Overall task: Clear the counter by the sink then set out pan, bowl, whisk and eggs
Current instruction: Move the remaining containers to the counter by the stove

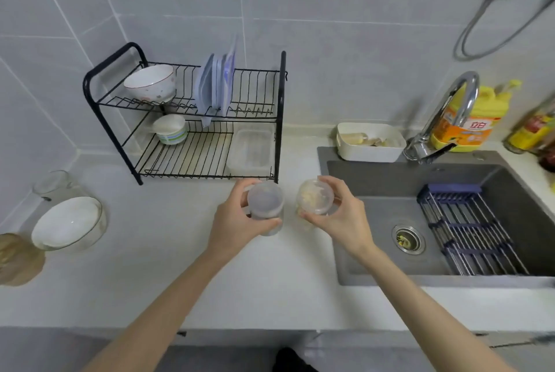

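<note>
I am looking down through the head camera, and both hands are working in the centre of the frame over the white worktop [144, 275], just left of the grey sink [375, 266]. The left hand [235, 221] is grasping a clear round tub [265, 205], with fingers curling round its far side and the thumb lying along its near edge. The right hand [342, 221] is gripping a second round tub [315, 200] with yellowish food showing through it. The two tubs are sitting close beside each other without touching. I cannot tell whether they are resting on the worktop or hanging just above it.

Towards the upper left a black dish rack [186, 167] is standing on the worktop. It is carrying a white bowl [150, 83] and upright pale lids [214, 86] on its top tier, and a striped cup [171, 131] and a clear box [250, 149] on its lower tier. At the left edge a glass bowl [69, 223] is sitting just below a glass jar [54, 185].

In the sink a blue rack [468, 236] is lying to the right of the drain [408, 239]. Along the wall above the sink, a white tray [369, 155], a chrome tap [450, 107] and a yellow bottle [477, 128] are standing in a row.
</note>
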Tool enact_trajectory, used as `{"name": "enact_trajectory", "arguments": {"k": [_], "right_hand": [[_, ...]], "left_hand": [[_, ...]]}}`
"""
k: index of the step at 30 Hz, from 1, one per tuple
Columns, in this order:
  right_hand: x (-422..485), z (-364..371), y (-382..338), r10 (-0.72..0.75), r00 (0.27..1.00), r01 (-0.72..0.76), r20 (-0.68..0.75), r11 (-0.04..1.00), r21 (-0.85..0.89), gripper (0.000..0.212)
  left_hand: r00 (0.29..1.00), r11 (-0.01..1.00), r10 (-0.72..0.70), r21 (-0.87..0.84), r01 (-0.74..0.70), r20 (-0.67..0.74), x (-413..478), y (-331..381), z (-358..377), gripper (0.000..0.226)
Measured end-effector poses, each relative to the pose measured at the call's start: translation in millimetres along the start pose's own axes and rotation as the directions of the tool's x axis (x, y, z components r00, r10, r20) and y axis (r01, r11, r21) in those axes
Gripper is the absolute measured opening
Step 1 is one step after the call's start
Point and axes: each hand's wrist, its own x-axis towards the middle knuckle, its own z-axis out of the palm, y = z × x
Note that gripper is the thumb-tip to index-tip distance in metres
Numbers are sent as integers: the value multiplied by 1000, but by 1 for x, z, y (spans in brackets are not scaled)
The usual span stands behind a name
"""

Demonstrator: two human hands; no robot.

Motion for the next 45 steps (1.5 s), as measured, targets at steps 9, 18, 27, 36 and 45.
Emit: {"name": "enact_trajectory", "arguments": {"k": [9, 18, 27, 36, 45], "right_hand": [[-102, -23, -22, 45, 973, -57, -228, 997, -45, 71], [-213, -100, -12, 110, 872, -165, -476, 983, -76, 69], [-365, -222, 17, 169, 681, -314, -713, 946, -76, 70], [-546, -345, 49, 224, 471, -468, -853, 883, -26, 69], [-690, -421, 66, 284, 213, -607, -935, 788, 102, 74]], "left_hand": [[959, 991, 135, -17, -135, 249, -52, 13, 5, 72], [819, 952, 301, -107, -286, 488, -115, 64, 81, 69], [558, 877, 458, -252, -409, 692, -225, 143, 221, 74], [309, 817, 532, -384, -430, 788, -401, 215, 367, 75], [55, 772, 554, -487, -409, 831, -543, 271, 463, 73]]}}
